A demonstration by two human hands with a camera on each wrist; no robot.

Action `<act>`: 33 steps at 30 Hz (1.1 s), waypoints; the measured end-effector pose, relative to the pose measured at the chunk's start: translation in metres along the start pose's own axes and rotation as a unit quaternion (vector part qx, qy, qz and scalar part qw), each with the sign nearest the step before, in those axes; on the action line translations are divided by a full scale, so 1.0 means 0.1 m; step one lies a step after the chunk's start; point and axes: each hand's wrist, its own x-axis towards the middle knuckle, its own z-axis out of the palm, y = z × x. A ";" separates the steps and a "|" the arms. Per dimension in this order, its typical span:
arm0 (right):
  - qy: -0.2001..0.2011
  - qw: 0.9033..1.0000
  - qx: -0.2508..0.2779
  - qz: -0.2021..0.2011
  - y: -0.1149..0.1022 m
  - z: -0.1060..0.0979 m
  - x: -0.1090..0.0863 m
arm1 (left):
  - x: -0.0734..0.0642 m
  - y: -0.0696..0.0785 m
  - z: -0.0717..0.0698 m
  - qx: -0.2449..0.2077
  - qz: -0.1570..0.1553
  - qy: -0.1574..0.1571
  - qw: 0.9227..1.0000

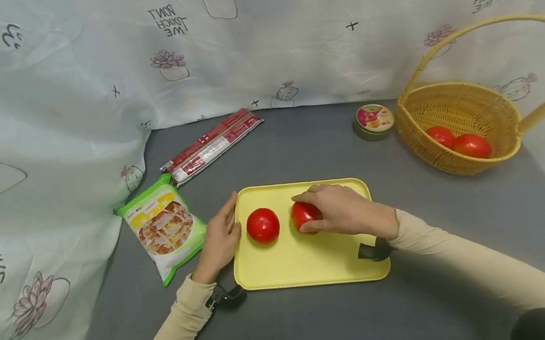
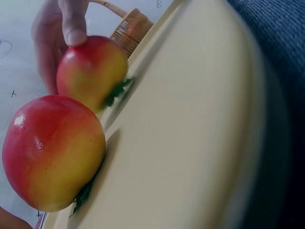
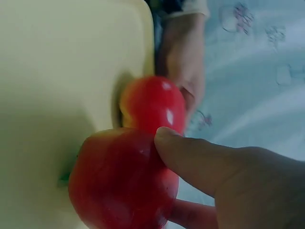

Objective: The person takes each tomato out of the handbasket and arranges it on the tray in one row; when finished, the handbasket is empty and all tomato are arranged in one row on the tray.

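A yellow tray (image 1: 311, 268) lies in front of me with two red tomatoes on it. My right hand (image 1: 342, 209) grips the right-hand tomato (image 1: 304, 216) between thumb and fingers, as the right wrist view also shows. In the left wrist view this tomato (image 2: 90, 67) has a yellow underside and green leaves facing the tray. The other tomato (image 1: 262, 226) sits nearer the tray's left side, leaves down. My left hand (image 1: 221, 240) rests against the tray's left edge with its fingers extended along the rim.
A wicker basket (image 1: 462, 159) with a tall handle holds two more tomatoes (image 1: 472, 146) at the right. Beside it stands a round tin (image 1: 373, 121). Long red packets (image 1: 212, 146) lie at the back left, and a green-and-white food bag (image 1: 166, 230) is left of my left hand.
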 end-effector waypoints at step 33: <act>0.115 0.987 -0.012 0.108 0.68 -0.91 -0.38 | 0.02 -0.02 0.00 0.010 -0.001 -0.001 1.000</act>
